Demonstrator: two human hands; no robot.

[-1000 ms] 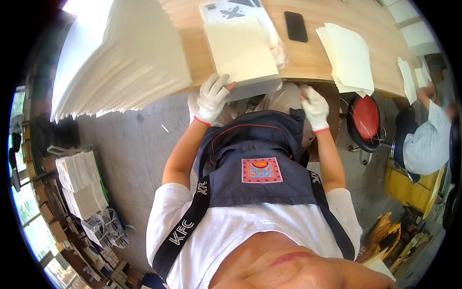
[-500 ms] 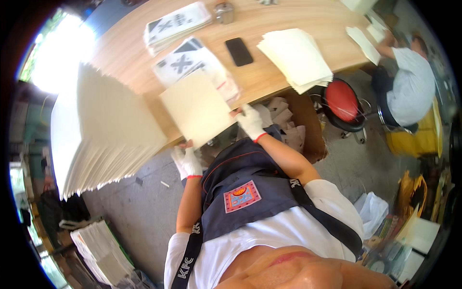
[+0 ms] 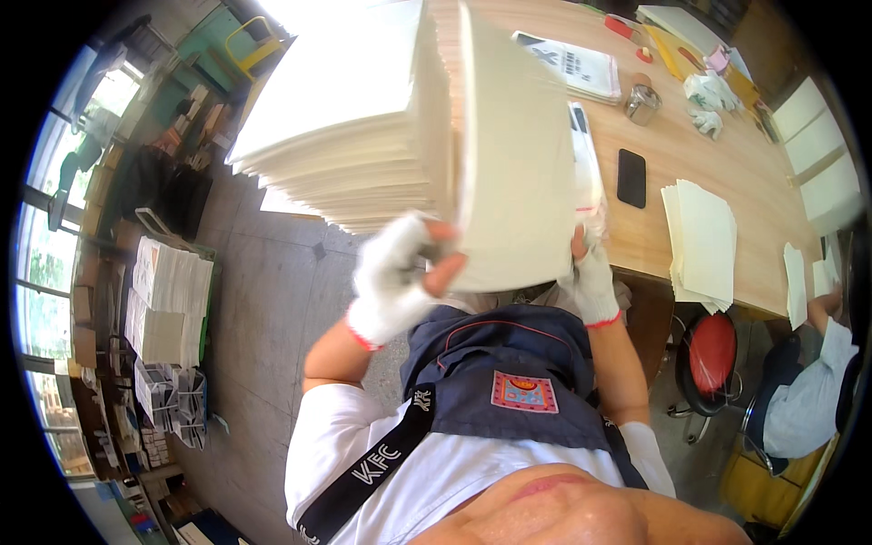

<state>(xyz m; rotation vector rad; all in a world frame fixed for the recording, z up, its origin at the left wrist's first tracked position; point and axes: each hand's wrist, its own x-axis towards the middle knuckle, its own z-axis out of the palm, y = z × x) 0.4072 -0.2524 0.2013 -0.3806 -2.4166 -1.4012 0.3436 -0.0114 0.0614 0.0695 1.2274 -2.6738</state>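
Observation:
A cream sheet of paper (image 3: 518,173) stands tilted over the table's near edge, slightly curved and smeared by motion. My right hand (image 3: 592,283), in a white fingertip-less glove with a red cuff, pinches its lower right corner. My left hand (image 3: 395,277), gloved alike, is beside the sheet's lower left edge; its bare thumb and forefinger are apart with nothing between them. Left of the sheet rises a tall stack of cream paper (image 3: 363,154). Partly behind the sheet lies a printed white bag (image 3: 588,173).
On the wooden table (image 3: 672,136) lie a black phone (image 3: 631,178), a fanned pile of cream sheets (image 3: 704,241), printed bags (image 3: 581,68), a glass jar (image 3: 642,102) and white gloves (image 3: 708,95). A red stool (image 3: 711,354) and a seated person (image 3: 808,395) are at right. Bundles (image 3: 168,300) stand at left.
My view has swung left, toward the tall stack. The sheet, held in both hands before, is now raised more upright; my left thumb and forefinger have parted, while my right hand keeps its corner.

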